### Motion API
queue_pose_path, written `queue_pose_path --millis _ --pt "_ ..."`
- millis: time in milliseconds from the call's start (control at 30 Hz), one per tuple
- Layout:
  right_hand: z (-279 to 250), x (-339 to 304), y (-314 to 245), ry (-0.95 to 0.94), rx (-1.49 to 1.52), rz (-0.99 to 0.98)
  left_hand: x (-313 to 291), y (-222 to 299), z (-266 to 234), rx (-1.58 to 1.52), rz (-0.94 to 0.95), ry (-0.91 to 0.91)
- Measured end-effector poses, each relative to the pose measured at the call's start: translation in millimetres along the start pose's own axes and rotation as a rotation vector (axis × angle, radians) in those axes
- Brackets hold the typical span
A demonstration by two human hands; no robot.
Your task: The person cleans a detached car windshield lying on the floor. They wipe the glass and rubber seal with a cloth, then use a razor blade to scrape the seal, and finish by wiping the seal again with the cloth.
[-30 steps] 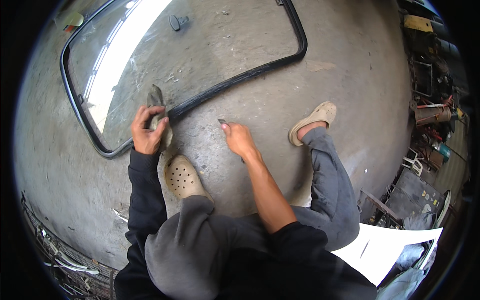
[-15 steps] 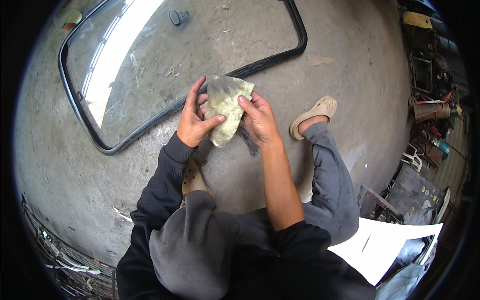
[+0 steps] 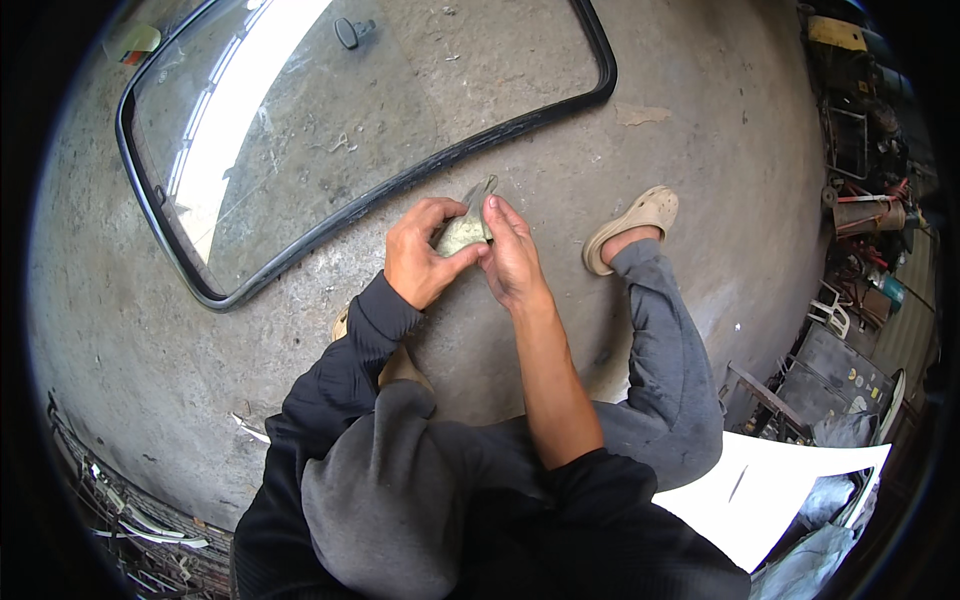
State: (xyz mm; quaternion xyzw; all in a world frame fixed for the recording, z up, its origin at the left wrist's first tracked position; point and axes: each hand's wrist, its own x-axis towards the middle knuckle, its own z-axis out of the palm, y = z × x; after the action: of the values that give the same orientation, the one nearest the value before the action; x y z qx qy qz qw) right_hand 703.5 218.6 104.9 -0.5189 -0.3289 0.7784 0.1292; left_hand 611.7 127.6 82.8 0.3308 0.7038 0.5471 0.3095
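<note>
Between my two hands is a stained, pale yellow-green cloth (image 3: 462, 234), bunched into a small bundle with a darker grey-green tip sticking up. My left hand (image 3: 420, 250) curls round its left side, thumb reaching across below it. On the other side my right hand (image 3: 512, 250) pinches it, thumb pointing up along the edge. Just beyond my hands lies a large windshield (image 3: 350, 140) on the floor, its black rubber seal (image 3: 330, 228) running round the rim. A dark rear-view mirror (image 3: 347, 33) is fixed to the glass. Neither hand touches the windshield.
Concrete floor (image 3: 250, 370) surrounds me. My right foot wears a beige clog (image 3: 632, 228). A white panel (image 3: 760, 490) lies at the lower right. Parts and scrap (image 3: 870, 215) line the right side; more pieces (image 3: 140, 530) sit at lower left. A round container (image 3: 135, 42) stands upper left.
The cloth was spread out and is now folded smaller and bunched. Both hands have come closer together and slightly lower, away from the windshield's seal.
</note>
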Motion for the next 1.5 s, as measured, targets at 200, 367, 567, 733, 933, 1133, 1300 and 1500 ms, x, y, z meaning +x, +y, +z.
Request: queue_pose_path --millis 200,367,567,733,933,1133,1300,1500 --pt "-24.5 6.8 -2.7 -0.175 -0.131 -0.044 0.9 -13.9 -6.1 -0.282 -0.198 -0.038" --pt "-31.1 10.3 -21.3 -0.221 0.132 -0.127 5.5 -49.4 -13.2 -1.081 -0.525 0.005" --pt "-40.9 15.8 -29.2 -0.331 0.251 0.138 7.6 -48.0 -21.7 -1.11 -0.608 -0.152" --pt "-35.8 4.7 -39.0 -0.267 -0.081 0.163 4.1 -37.7 -29.3 -1.13 -0.321 -0.329" --pt "-59.6 -1.0 -40.4 -0.456 -0.232 0.056 8.0 -40.2 -28.9 -0.877 -0.447 -0.261" --pt "-39.6 9.1 -22.8 -0.597 0.048 -0.394 -9.6 -27.2 28.2 -1.145 -0.711 -0.325" --pt "-57.4 20.5 -0.2 -0.164 0.26 -0.217 -19.9 -37.9 47.0 -0.589 -0.487 -0.418" --pt "-87.3 89.6 -36.4 0.193 -1.273 -0.645 -3.8 -71.1 -41.5 0.49 0.067 0.421"
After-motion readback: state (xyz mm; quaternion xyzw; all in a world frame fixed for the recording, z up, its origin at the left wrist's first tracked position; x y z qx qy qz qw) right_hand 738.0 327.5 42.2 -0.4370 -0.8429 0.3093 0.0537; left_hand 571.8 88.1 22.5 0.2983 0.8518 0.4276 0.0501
